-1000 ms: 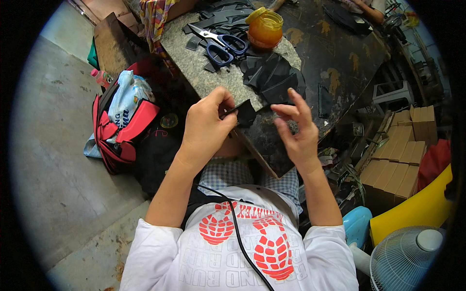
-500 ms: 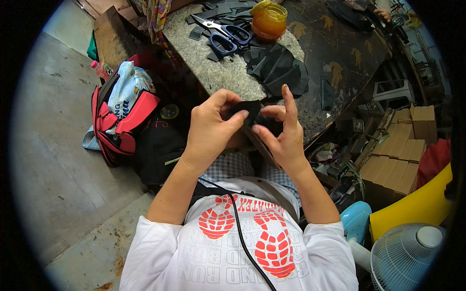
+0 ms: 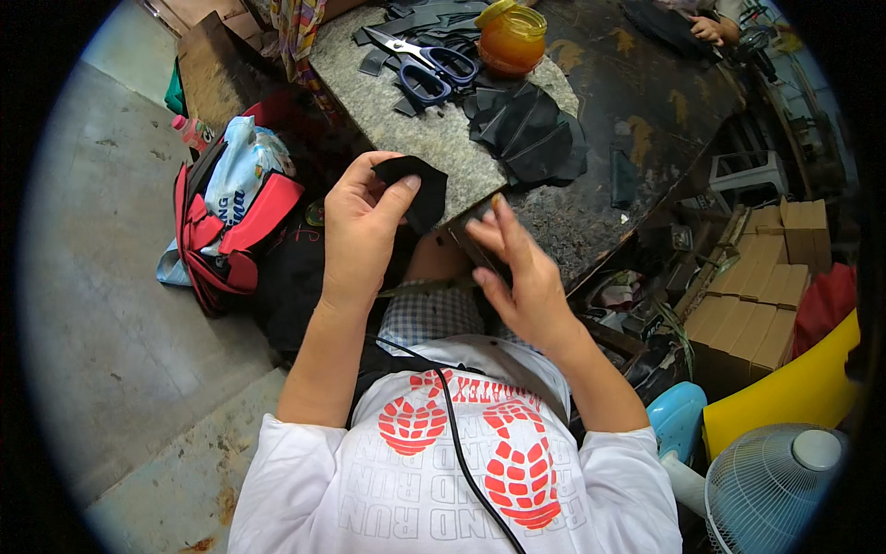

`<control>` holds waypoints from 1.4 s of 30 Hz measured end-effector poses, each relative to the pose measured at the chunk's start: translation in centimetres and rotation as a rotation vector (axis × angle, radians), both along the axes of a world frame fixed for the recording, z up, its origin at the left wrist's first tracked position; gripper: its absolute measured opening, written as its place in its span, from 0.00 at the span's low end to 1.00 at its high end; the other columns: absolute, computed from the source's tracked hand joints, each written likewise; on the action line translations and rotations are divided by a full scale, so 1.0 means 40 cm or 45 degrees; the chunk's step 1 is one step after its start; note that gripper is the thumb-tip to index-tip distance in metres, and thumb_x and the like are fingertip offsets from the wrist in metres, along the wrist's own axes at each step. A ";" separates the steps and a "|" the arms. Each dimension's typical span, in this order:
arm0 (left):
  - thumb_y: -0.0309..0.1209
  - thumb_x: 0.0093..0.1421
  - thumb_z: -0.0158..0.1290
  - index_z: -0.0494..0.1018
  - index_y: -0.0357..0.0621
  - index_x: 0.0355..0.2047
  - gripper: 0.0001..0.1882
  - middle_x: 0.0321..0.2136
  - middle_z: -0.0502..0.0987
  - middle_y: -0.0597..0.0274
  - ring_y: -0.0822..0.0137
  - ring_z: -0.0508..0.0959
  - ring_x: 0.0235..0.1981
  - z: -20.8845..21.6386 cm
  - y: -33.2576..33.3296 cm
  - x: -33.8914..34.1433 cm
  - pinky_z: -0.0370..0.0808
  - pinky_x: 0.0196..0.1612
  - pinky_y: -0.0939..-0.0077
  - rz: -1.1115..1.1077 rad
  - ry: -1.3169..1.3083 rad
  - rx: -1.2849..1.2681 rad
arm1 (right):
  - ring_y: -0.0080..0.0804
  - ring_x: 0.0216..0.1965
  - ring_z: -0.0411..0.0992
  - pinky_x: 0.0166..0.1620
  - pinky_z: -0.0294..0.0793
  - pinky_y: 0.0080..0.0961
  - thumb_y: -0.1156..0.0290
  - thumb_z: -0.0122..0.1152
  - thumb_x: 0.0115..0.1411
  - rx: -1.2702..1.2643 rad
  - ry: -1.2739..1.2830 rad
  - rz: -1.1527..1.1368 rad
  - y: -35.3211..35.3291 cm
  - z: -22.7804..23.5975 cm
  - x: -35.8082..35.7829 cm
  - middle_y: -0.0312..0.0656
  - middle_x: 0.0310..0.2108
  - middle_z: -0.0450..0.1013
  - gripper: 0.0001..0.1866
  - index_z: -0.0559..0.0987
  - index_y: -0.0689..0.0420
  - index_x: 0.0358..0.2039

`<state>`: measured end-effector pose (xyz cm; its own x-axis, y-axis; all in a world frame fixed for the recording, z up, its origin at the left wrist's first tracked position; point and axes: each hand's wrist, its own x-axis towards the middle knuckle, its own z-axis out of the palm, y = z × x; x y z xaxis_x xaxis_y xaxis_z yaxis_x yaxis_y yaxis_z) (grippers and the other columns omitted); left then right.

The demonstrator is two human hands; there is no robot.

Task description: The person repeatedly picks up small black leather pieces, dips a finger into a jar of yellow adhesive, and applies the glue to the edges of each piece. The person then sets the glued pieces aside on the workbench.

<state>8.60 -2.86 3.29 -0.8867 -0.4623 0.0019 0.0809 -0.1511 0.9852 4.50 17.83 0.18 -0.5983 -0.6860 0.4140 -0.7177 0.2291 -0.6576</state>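
My left hand (image 3: 363, 217) pinches a black, leather-like cut piece (image 3: 426, 192) between thumb and fingers, just off the near edge of a grey stone slab (image 3: 392, 138). To the right of it, my right hand (image 3: 528, 277) is apart from the piece, fingers spread and holding nothing; the tip of one finger is stained orange-brown. On the slab lie dark-blue-handled scissors (image 3: 426, 78) with their blades parted. Beside them stands an open jar (image 3: 510, 44) of orange paste. Several similar black pieces (image 3: 531, 137) overlap in a fan nearer to me.
Black offcuts (image 3: 434, 20) litter the slab's far side. A dark worktable (image 3: 600, 102) extends right, where another person's hand (image 3: 711, 30) shows at its far end. Left are a red-and-black bag (image 3: 208, 222) and a bottle (image 3: 192, 132); right, cardboard boxes (image 3: 752, 305) and a fan (image 3: 775, 489).
The hands have drawn apart: my left hand carried the black piece left, while my right hand let go of it and moved lower. The other person's hand has come further into view.
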 end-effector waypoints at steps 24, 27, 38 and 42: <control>0.22 0.58 0.58 0.77 0.33 0.43 0.12 0.33 0.82 0.61 0.75 0.82 0.32 0.010 0.034 -0.015 0.79 0.38 0.83 -0.807 -0.288 0.644 | 0.29 0.43 0.75 0.44 0.73 0.21 0.91 0.54 0.57 -0.283 -0.466 0.000 0.038 0.071 -0.088 0.42 0.44 0.73 0.23 0.84 0.56 0.49; 0.23 0.57 0.59 0.77 0.35 0.41 0.12 0.32 0.81 0.62 0.75 0.81 0.30 0.010 0.033 -0.019 0.79 0.37 0.83 -0.833 -0.315 0.658 | 0.28 0.44 0.74 0.44 0.73 0.20 0.90 0.53 0.58 -0.341 -0.509 0.059 0.033 0.061 -0.095 0.40 0.45 0.73 0.22 0.84 0.57 0.48; 0.23 0.56 0.60 0.75 0.36 0.38 0.09 0.30 0.80 0.61 0.75 0.81 0.27 0.013 0.026 -0.033 0.80 0.30 0.83 -0.863 -0.333 0.780 | 0.26 0.43 0.72 0.44 0.72 0.20 0.92 0.53 0.53 -0.310 -0.408 0.109 0.094 0.065 -0.086 0.41 0.47 0.72 0.22 0.86 0.56 0.42; 0.19 0.60 0.58 0.74 0.36 0.39 0.08 0.33 0.80 0.62 0.75 0.81 0.31 -0.009 0.088 -0.054 0.81 0.33 0.82 -0.687 -0.240 0.542 | 0.25 0.42 0.73 0.45 0.72 0.20 0.93 0.51 0.53 -0.344 -0.379 -0.040 0.148 0.066 -0.075 0.42 0.46 0.73 0.23 0.85 0.58 0.42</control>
<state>6.44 0.65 2.92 -0.9596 0.1146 -0.2571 -0.2795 -0.4967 0.8217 1.48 23.73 2.81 -0.7385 -0.5555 0.3822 -0.4820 0.0386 -0.8753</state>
